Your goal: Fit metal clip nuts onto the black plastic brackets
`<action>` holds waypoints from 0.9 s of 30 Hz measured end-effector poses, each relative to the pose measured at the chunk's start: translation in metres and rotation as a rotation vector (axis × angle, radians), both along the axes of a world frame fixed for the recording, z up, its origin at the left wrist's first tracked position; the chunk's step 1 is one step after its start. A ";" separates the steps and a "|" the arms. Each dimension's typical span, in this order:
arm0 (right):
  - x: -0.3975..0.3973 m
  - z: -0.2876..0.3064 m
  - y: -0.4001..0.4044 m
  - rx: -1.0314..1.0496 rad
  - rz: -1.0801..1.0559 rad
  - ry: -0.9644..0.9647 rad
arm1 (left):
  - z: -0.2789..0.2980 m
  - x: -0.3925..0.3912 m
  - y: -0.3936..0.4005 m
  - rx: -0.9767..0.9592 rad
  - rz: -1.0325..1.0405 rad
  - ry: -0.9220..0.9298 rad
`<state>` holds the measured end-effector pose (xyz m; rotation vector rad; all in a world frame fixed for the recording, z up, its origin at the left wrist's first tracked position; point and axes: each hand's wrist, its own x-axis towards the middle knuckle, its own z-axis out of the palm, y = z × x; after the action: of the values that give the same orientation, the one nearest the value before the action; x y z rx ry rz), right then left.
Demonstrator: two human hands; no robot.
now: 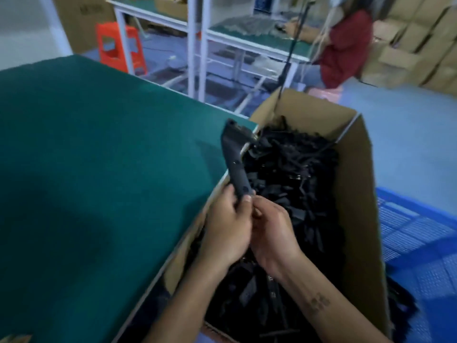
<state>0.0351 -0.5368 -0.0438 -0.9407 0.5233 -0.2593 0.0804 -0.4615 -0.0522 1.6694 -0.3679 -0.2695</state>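
Far left, a green table top (86,157), its right edge just beside an open cardboard box (356,194). Behind the table, an orange plastic stool (118,45) on the floor. At the table's edge, left hand (226,226) curled round the lower end of 1 long black plastic bracket (233,157) — held tilted, upper end over the table corner, a glint of metal near that end, too blurred to call a clip nut. Touching it from the right, right hand (272,231), fingertips pinched in at the bracket's lower end; whatever sits between them too small to tell. Beneath both hands, heaped black brackets (291,174) filling the box. Further right, a blue plastic crate (415,231) — and at a far bench, a seated person (343,45) in a red top.
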 end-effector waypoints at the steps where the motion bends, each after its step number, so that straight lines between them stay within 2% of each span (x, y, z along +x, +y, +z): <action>1: -0.006 -0.009 -0.021 0.017 -0.062 0.045 | -0.009 -0.003 -0.025 0.107 -0.049 0.003; 3: -0.015 -0.025 -0.059 0.037 -0.176 0.111 | -0.025 -0.011 -0.068 0.184 -0.203 0.112; 5: -0.014 -0.043 -0.100 0.067 -0.335 0.189 | -0.038 -0.018 -0.101 0.144 -0.354 0.231; 9: -0.004 -0.077 -0.184 0.020 -0.584 0.387 | -0.070 -0.031 -0.122 0.136 -0.474 0.318; 11: -0.007 -0.097 -0.220 -0.048 -0.579 0.512 | -0.085 -0.042 -0.113 0.138 -0.515 0.412; 13: -0.013 -0.118 -0.243 -0.035 -0.511 0.558 | -0.096 -0.048 -0.099 0.148 -0.529 0.483; 16: -0.017 -0.141 -0.258 -0.046 -0.485 0.606 | -0.106 -0.047 -0.081 0.194 -0.474 0.485; 18: -0.013 -0.149 -0.255 -0.059 -0.548 0.599 | -0.106 -0.041 -0.074 0.186 -0.392 0.510; 22: -0.006 -0.142 -0.251 0.173 -0.718 0.439 | -0.100 -0.036 -0.073 0.101 -0.259 0.564; 25: -0.005 -0.138 -0.262 0.311 -0.758 0.304 | -0.095 -0.042 -0.074 0.065 -0.261 0.580; 27: -0.003 -0.133 -0.268 0.354 -0.755 0.280 | -0.092 -0.046 -0.076 0.057 -0.290 0.589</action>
<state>0.0323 -0.8052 -0.1769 -0.4005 1.1389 -0.6927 0.0347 -0.5370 -0.1439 1.5061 -0.1537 -0.9681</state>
